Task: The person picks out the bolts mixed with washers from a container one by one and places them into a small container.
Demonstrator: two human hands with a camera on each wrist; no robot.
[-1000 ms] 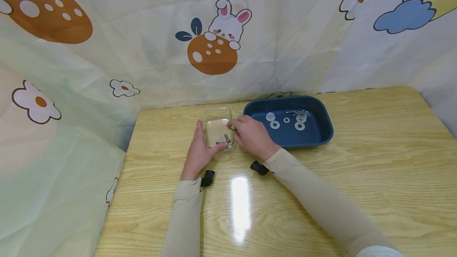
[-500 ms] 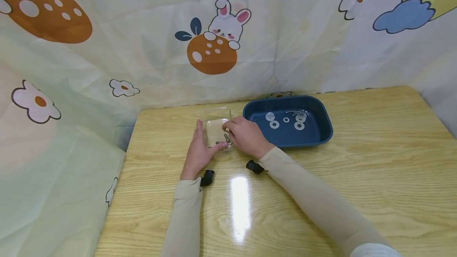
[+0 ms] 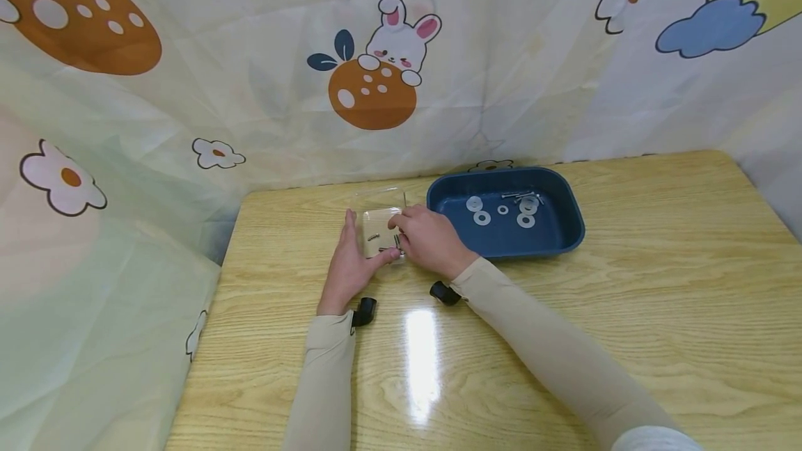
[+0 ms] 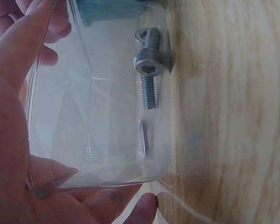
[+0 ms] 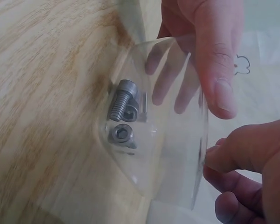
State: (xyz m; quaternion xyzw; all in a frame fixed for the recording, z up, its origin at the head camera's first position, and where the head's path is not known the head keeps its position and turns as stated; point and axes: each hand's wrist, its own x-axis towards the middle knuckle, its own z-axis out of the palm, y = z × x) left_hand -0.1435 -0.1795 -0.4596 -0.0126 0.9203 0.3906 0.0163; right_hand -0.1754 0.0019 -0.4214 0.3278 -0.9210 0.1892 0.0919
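A clear plastic box stands near the back of the table with several socket-head bolts inside. One bolt lies by itself toward the box's left; others cluster near its front right, where the left wrist view shows a bolt head with a hex recess. My left hand holds the box, fingers along its left side and thumb across the near rim. At the box's right rim is my right hand, its fingers loosely bent and nothing visible in them. In the right wrist view its thumb and forefinger are beside the rim.
A navy-blue tray stands right of the box, behind my right hand. It contains several flat washers and several thin screws. A printed cloth hangs along the table's back edge.
My right hand moved slightly left over the box and let go of a bolt, which now lies inside toward the left. My left hand kept its place on the box.
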